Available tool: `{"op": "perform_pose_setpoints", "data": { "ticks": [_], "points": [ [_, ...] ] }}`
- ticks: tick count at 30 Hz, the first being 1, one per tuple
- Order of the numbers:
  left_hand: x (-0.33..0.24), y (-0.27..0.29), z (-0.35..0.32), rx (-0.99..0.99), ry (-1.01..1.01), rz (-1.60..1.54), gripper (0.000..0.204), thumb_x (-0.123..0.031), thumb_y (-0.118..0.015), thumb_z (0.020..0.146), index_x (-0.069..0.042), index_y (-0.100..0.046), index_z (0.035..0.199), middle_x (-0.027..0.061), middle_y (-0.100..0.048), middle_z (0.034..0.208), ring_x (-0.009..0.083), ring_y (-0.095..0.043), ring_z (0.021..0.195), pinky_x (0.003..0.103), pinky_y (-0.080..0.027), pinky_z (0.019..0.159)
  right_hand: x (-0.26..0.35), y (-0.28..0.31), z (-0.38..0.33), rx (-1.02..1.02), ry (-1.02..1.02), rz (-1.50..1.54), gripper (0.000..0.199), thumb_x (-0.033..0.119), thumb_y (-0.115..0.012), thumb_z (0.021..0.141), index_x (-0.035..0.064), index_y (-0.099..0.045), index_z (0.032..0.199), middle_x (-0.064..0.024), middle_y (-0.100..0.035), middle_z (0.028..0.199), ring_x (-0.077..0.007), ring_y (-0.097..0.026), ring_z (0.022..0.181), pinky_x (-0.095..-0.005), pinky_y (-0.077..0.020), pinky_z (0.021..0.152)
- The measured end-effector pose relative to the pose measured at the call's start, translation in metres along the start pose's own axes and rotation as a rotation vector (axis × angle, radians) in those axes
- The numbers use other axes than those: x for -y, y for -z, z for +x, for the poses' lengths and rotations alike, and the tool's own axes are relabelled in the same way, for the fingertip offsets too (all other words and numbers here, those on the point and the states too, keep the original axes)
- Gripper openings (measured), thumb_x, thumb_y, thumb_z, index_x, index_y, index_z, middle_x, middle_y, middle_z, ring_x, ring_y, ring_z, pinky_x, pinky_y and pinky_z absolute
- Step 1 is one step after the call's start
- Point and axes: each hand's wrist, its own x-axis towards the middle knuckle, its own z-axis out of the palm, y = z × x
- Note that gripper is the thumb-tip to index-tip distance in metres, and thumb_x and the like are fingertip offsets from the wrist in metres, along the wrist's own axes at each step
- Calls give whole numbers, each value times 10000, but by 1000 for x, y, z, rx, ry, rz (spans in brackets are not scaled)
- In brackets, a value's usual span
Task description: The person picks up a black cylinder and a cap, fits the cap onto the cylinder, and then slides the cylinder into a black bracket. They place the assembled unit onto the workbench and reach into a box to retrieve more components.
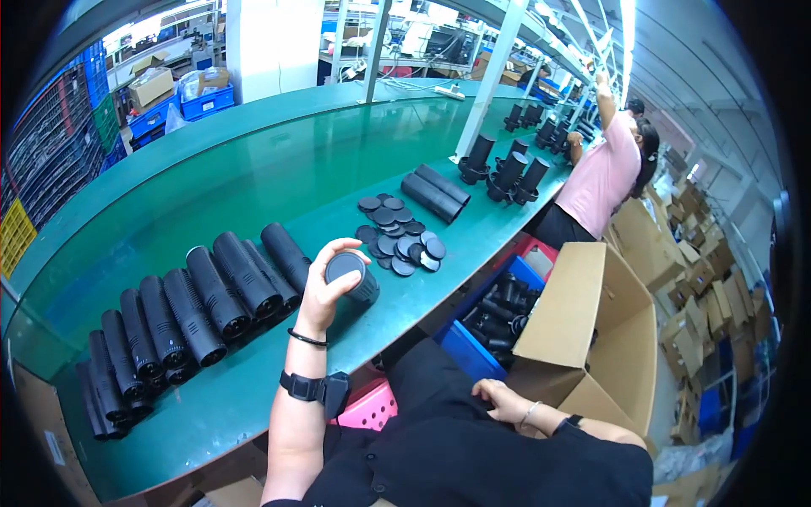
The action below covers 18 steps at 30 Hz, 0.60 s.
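My left hand (pixel 318 297) is wrapped round a short-looking black cylinder (pixel 365 291) near the bench's front edge. A flat round black cap (pixel 345 269) covers its upper end, and my thumb presses on that cap's rim. Just beyond lies a loose heap of black round caps (pixel 395 232). To the left, a row of black ribbed tubes (pixel 193 314) lies on its side, some stacked on others. My right hand (pixel 505 402) rests on my lap with loosely bent fingers, and nothing shows in it.
The green bench (pixel 245 393) runs away to the right. Two plain black tubes (pixel 437 193) and several upright black assemblies (pixel 509 176) stand farther along it. Below are a blue bin (pixel 473 353) of black parts, an open cardboard box (pixel 562 308) and a pink basket (pixel 369 406). A co-worker (pixel 604 173) stands beyond.
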Motion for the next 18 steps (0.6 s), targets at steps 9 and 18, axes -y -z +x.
{"op": "perform_pose_setpoints", "data": {
  "ticks": [9, 18],
  "points": [
    [-3, 2, 1, 4, 1, 14, 535, -248, -685, 761, -11, -557, 1223, 98, -645, 1027, 171, -601, 988, 292, -446, 920, 2, -32, 32, -233, 344, -122, 438, 336, -695, 860, 265, -588, 1279, -137, -491, 1181, -339, -434, 1143, -416, -347, 1001],
    [1, 9, 4, -4, -7, -16, 523, -249, -696, 765, -15, -569, 1215, 99, -648, 1028, 172, -603, 998, 294, -448, 924, -25, -18, -6, -244, 36, -170, 565, 349, -752, 784, 205, -543, 1289, -158, -502, 1238, -364, -438, 1204, -447, -373, 1023]
  ]
}}
